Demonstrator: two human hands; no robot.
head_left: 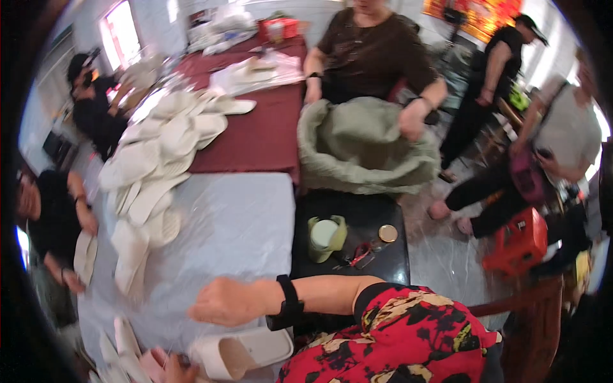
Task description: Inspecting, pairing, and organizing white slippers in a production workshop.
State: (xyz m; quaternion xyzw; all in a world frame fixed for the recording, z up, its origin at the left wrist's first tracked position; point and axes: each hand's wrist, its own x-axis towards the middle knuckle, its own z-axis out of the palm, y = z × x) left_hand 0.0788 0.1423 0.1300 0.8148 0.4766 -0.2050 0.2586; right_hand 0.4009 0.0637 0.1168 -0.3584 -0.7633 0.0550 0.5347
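Note:
A white open-toed slipper (271,345) with a beige inner strap area lies on the near edge of the sheet-covered table. My right hand (227,300) hangs just above it, fingers curled under and slightly blurred; what they hold, if anything, is hidden. A black band circles that wrist. At the lower edge my left hand (179,371) is partly cut off, beside the slipper's toe and touching or close to a pinkish piece (155,360). Its grip does not show clearly. More white slippers (126,335) lie left of it.
A long heap of white slippers (172,137) covers the table's left side. Ahead, a person handles a large green sack (367,182). On a black stool sit a green cup (325,234) and a lidded jar (387,234). A red stool (518,242) stands right; other people stand around.

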